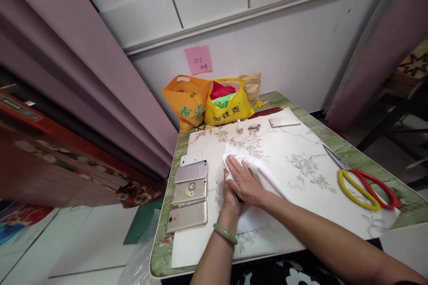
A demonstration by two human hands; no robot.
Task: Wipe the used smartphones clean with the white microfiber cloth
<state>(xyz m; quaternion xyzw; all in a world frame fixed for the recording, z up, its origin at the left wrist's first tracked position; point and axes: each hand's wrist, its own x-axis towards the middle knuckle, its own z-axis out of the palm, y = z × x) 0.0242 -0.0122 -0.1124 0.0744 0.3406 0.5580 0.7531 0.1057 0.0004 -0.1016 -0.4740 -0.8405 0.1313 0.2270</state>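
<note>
Over the middle of the table, my right hand [245,182] presses a white cloth [259,169] with its fingers laid along it. Beneath it, my left hand [230,193], with a green bangle above the wrist, grips a flat phone [239,198]. Only a dark end of that phone shows; the cloth and my hands cover the rest. To the left lie several phones in a column: a white one [191,158], a pinkish one [191,172], a gold one with a ring holder [190,190] and another gold one [187,217].
Scissors [359,182] with red and yellow handles lie at the right. Farther back are a phone [285,122], glasses [254,128] and a small bottle [240,127]. Orange [187,100] and yellow bags [229,113] stand by the wall. A floral sheet [301,142] covers the table.
</note>
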